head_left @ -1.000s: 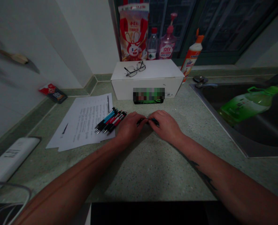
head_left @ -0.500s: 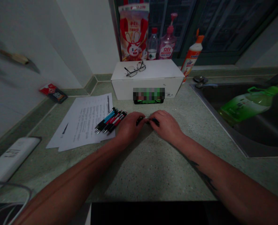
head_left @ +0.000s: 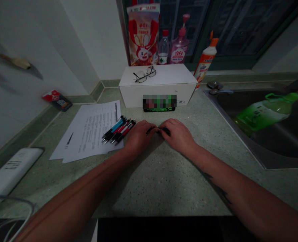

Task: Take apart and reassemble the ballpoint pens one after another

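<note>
On the speckled countertop [head_left: 159, 188], left hand [head_left: 139, 136] and right hand [head_left: 179, 135] grip a dark pen [head_left: 166, 131] in closed fingers, most of it hidden, details hard to make out.

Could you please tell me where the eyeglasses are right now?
In the head view, the eyeglasses lie on the white cardboard box, in front of the pink pump bottle.
</note>
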Demonstrator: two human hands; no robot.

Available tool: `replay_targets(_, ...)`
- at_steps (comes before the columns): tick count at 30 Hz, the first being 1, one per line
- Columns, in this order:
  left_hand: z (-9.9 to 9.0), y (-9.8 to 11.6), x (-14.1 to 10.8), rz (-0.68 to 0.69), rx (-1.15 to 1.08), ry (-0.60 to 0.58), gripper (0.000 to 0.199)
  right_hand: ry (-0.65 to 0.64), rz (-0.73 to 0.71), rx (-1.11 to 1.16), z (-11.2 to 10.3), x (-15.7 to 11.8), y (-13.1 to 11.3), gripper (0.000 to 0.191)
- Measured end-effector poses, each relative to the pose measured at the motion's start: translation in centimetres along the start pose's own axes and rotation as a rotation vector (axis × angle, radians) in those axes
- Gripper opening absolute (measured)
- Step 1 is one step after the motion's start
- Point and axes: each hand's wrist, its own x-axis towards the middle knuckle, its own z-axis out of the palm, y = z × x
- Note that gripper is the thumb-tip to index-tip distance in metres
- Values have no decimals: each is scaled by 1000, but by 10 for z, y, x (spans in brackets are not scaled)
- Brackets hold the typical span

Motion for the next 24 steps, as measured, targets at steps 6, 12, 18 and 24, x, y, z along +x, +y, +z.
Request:
replay_targets(6,-1,3,0,-48,-42,-34,17,2,-73,67,0,0,-2,12)
replay_targets(12,-1,6,-3,-72,-98,-79,21,-20,-100,124,1,0,-2,18)
replay_targets(18,0,5,-4,-68,-166,-89,28,-28,-147,126,-2,0,-2,22)
replay_targets(24,1,4,-5,-58,-142,-111,29,-25,-173,118,-3,0,-2,15)
